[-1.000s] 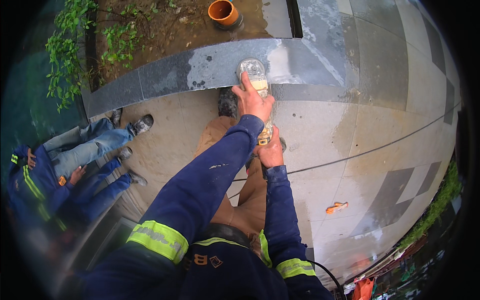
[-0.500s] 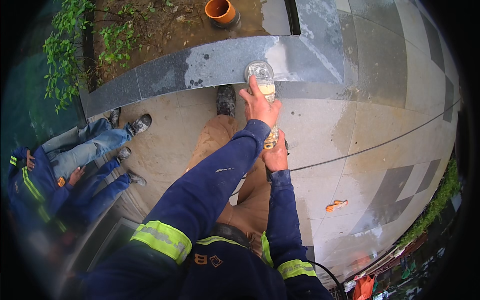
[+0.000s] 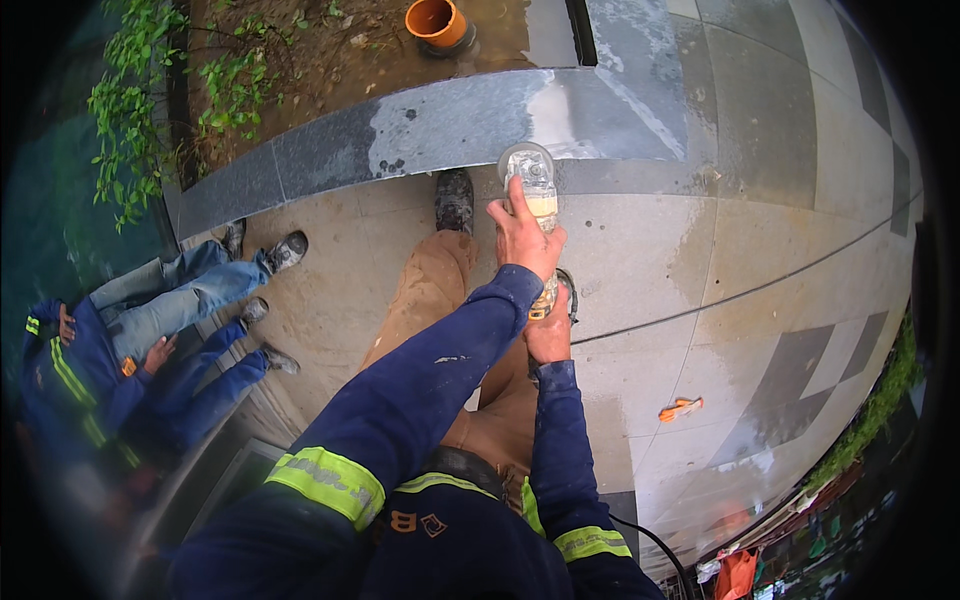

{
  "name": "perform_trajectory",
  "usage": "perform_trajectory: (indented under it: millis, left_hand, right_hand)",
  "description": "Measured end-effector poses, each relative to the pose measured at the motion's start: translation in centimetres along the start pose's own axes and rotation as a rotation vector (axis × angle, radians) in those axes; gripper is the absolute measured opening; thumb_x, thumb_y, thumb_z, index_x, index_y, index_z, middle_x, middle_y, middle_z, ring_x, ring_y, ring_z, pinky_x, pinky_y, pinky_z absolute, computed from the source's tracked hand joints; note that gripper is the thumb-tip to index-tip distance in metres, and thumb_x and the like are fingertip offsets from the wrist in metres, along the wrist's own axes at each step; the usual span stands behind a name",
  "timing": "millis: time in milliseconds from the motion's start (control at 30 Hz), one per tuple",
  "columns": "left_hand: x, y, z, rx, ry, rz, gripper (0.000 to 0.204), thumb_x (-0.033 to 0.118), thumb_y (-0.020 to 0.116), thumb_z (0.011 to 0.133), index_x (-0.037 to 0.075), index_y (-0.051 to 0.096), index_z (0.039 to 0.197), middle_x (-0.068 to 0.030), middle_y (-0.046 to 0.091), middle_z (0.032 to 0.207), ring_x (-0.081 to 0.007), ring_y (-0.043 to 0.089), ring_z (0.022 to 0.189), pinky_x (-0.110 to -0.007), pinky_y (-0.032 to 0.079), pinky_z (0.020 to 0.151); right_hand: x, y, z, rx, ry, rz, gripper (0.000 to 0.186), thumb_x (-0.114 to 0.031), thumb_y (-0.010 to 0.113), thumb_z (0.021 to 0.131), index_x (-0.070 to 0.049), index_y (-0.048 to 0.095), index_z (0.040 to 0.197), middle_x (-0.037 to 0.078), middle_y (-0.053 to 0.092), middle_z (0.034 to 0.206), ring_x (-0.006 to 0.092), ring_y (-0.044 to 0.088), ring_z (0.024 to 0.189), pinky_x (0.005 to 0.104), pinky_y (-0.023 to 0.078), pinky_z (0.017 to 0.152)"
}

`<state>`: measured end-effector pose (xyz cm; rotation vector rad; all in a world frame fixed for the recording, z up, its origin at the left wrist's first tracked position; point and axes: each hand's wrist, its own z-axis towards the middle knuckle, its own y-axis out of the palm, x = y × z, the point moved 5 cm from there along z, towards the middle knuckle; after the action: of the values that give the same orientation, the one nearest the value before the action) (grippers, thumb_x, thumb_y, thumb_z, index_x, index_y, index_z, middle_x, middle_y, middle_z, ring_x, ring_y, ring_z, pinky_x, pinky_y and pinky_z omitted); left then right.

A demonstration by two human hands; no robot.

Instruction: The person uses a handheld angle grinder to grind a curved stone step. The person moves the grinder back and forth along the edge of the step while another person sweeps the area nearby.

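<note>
Both my hands are closed on a dust-caked angle grinder [image 3: 542, 205], which points away from me. Wrapped over its front body is my left hand [image 3: 530, 243], with the index finger stretched along the top. My right hand [image 3: 549, 332] grips the rear end, nearer my body. The round grey disc [image 3: 514, 158] at the grinder's head overlaps the near edge of a grey stone slab border [image 3: 440, 125]. Whether the disc touches the stone cannot be told from above. Pale wet slurry [image 3: 548, 112] streaks the slab just beyond the disc.
Behind the border lies a muddy bed with an orange pipe [image 3: 436, 22] and a leafy plant [image 3: 135, 90]. A dark cable [image 3: 720, 298] crosses the paving at right, near an orange glove [image 3: 681, 409]. People in blue jeans [image 3: 190, 300] sit at left.
The grinder has come slightly toward me and to the right. Its disc was mostly over the slab and now sits lower, across the near edge. Both hands keep their hold.
</note>
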<state>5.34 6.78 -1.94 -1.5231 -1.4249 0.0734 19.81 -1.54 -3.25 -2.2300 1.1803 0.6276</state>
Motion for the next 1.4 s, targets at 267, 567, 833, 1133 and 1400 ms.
perform_trajectory:
  millis: [267, 567, 833, 1133, 1400]
  left_hand:
    - [0.2, -1.3, 1.3, 0.045, 0.012, 0.017, 0.098, 0.015, 0.074, 0.07, 0.014, 0.016, 0.148, -0.0234, 0.033, 0.119, -0.0473, 0.057, 0.096, -0.05, 0.051, 0.084]
    - [0.5, -0.1, 0.6, -0.024, -0.017, -0.012, 0.098, 0.015, 0.074, 0.071, 0.014, 0.014, 0.147, -0.0244, 0.032, 0.12, -0.0478, 0.054, 0.102, -0.049, 0.049, 0.089]
    - [-0.6, -0.1, -0.5, 0.006, -0.02, -0.002, 0.097, 0.015, 0.074, 0.071, 0.014, 0.014, 0.147, -0.0243, 0.033, 0.12, -0.0474, 0.054, 0.1, -0.049, 0.049, 0.089]
    - [-0.9, -0.6, -0.2, 0.015, -0.039, -0.02, 0.096, 0.015, 0.074, 0.071, 0.015, 0.015, 0.147, -0.025, 0.033, 0.12, -0.0478, 0.054, 0.1, -0.049, 0.049, 0.09]
    - [-0.2, -0.4, 0.1, 0.014, -0.006, -0.046, 0.097, 0.016, 0.075, 0.07, 0.015, 0.015, 0.147, -0.0246, 0.032, 0.12, -0.0469, 0.053, 0.102, -0.048, 0.049, 0.09]
  right_hand:
    - [-2.4, 0.6, 0.7, -0.012, -0.034, -0.072, 0.084, 0.0, 0.076, 0.06, -0.006, 0.039, 0.135, 0.02, 0.067, 0.103, 0.0359, 0.066, 0.096, 0.0405, 0.051, 0.085]
    - [-1.8, -0.1, 0.3, -0.005, 0.031, -0.039, 0.085, -0.003, 0.076, 0.061, -0.007, 0.037, 0.137, 0.02, 0.067, 0.103, 0.0349, 0.066, 0.098, 0.0407, 0.051, 0.086]
    - [0.5, 0.3, -0.5, -0.016, -0.023, 0.001, 0.088, -0.003, 0.076, 0.059, -0.007, 0.037, 0.137, 0.019, 0.067, 0.104, 0.035, 0.066, 0.099, 0.0404, 0.051, 0.087]
    - [-1.1, 0.1, -0.4, -0.056, 0.042, -0.11, 0.086, -0.004, 0.077, 0.06, -0.007, 0.037, 0.137, 0.02, 0.067, 0.105, 0.0356, 0.066, 0.1, 0.0407, 0.051, 0.086]
    - [-1.3, -0.2, 0.0, -0.022, 0.007, -0.084, 0.087, -0.003, 0.076, 0.06, -0.007, 0.037, 0.137, 0.02, 0.067, 0.105, 0.0367, 0.067, 0.098, 0.0416, 0.052, 0.085]
